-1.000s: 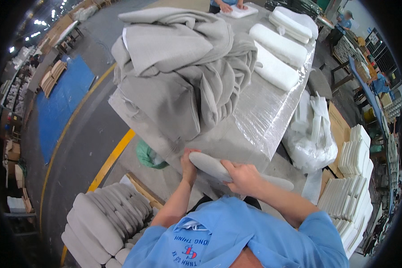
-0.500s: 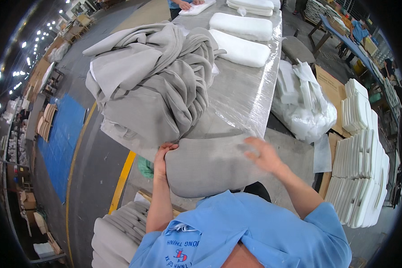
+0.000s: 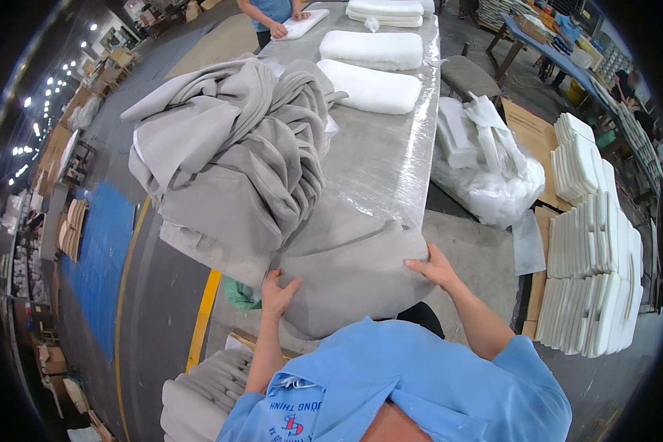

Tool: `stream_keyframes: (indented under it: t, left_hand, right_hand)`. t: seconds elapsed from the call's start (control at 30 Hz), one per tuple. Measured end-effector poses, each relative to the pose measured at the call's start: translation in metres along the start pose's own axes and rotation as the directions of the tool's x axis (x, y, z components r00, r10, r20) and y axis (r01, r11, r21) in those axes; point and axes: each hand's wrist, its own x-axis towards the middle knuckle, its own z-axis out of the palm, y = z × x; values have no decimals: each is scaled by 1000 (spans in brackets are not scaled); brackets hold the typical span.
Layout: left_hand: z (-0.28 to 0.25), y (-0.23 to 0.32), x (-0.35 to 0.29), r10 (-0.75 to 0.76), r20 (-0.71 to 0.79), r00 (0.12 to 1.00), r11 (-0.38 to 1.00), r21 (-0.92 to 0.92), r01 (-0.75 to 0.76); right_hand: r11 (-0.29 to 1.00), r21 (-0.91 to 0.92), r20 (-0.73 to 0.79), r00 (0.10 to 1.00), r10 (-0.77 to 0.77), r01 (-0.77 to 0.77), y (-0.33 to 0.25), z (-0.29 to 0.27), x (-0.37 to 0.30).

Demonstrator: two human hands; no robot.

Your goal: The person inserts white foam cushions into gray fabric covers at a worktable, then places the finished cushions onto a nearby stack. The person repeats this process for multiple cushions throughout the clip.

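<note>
A grey fabric-covered cushion (image 3: 357, 276) lies at the near end of the table, close to my body. My left hand (image 3: 277, 295) grips its left edge, thumb on top and the other fingers partly hidden at the side. On the opposite edge, my right hand (image 3: 436, 268) holds the cushion with its thumb pressed on the upper face. A large heap of loose grey fabric covers (image 3: 228, 147) rises just beyond, on the left of the table.
White padded cushions (image 3: 372, 50) lie along the film-covered table (image 3: 368, 162). Another person's hands (image 3: 278, 29) touch a white pad at the far end. Stacked white pads (image 3: 589, 272) and a plastic bag (image 3: 493, 184) stand right. Grey cushions (image 3: 202, 390) are piled lower left.
My right hand has come down onto the cushion's right edge. My left hand has shifted down its left side, thumb now on top. The cushion has tilted and moved slightly.
</note>
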Motion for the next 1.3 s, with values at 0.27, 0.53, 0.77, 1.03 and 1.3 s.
stream_keyframes:
  t: [0.27, 0.53, 0.77, 1.03, 1.3]
  left_hand:
    - [15, 13, 13, -31, -55, 998, 955, 294, 46]
    - [10, -8, 64, -208, 195, 958, 934, 331, 136]
    - [-41, 16, 57, -424, 635, 646, 848, 29, 529]
    - [-65, 3, -36, -39, 428, 903, 988, -120, 100]
    - [-46, 8, -60, 60, 474, 878, 934, -337, 119]
  right_hand:
    - [876, -482, -68, 995, -66, 26, -45, 12, 51]
    - [769, -639, 46, 996, 74, -28, -72, 12, 100]
    - [592, -802, 373, 841, 391, 81, -82, -5, 105]
    - [753, -555, 535, 845, -4, 355, -105, -42, 31]
    - [256, -431, 770, 501, -396, 865, -119, -6, -36]
